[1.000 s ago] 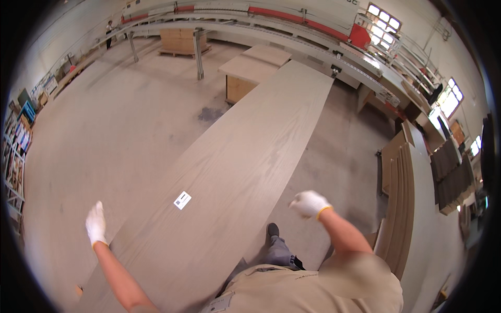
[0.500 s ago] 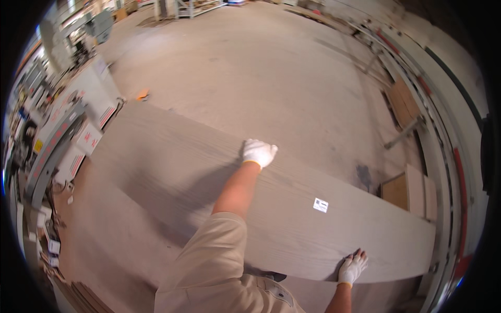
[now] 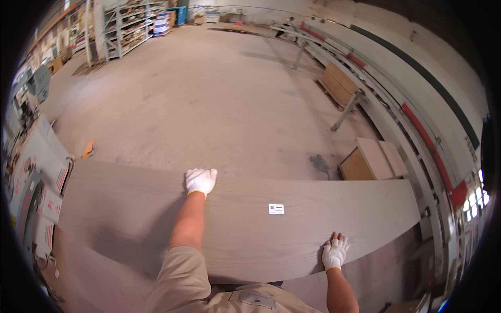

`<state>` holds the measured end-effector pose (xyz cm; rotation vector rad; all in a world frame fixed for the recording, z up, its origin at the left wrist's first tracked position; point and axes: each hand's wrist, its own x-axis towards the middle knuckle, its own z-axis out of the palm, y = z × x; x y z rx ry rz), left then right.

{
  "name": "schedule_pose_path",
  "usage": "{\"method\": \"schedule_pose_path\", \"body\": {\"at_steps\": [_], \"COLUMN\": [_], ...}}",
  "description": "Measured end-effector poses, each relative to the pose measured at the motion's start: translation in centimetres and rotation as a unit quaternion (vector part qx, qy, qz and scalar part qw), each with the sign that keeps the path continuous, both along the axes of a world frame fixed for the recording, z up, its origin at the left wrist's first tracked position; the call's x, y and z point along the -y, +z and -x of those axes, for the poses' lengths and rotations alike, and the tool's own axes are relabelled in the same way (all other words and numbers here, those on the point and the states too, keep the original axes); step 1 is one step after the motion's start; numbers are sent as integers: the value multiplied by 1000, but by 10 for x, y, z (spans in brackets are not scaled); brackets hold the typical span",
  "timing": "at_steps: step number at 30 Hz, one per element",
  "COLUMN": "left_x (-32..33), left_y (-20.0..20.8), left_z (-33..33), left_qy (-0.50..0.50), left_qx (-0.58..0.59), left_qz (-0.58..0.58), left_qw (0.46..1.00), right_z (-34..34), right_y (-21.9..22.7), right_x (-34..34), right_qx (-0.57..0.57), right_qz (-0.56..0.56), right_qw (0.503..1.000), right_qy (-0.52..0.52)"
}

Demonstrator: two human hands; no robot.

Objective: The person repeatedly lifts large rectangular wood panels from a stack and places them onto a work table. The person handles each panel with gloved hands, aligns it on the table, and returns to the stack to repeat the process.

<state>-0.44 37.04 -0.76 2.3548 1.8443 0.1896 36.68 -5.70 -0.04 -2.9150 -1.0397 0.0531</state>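
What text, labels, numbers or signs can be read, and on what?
White label on the grey-brown board: dark square code and fine print, too small to read.
Red characters on the white machine housing at left: lettering visible, not copied out here.
Small marks on the chest of the beige shirt: too small to read.

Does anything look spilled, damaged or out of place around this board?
A dark patch on the floor beyond the far edge of the board, left of the tan box. It stands out against paler floor; I can't tell if it's spilled.
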Motion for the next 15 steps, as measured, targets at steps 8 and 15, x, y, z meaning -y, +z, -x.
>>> {"method": "schedule_pose_path", "body": {"at_steps": [8,15], "left_x": [16,16], "left_y": [3,0], "left_z": [-1,3], "left_qy": [10,15], "left_qx": [-23,-19], "left_qz": [18,5], "left_qw": [1000,1000], "right_z": [0,4], "right_y": [-5,-6], "right_x": [10,10], "right_qx": [6,8], "right_qz": [14,-29], "right_qw": [1000,999], "right_qy": [3,17]}}
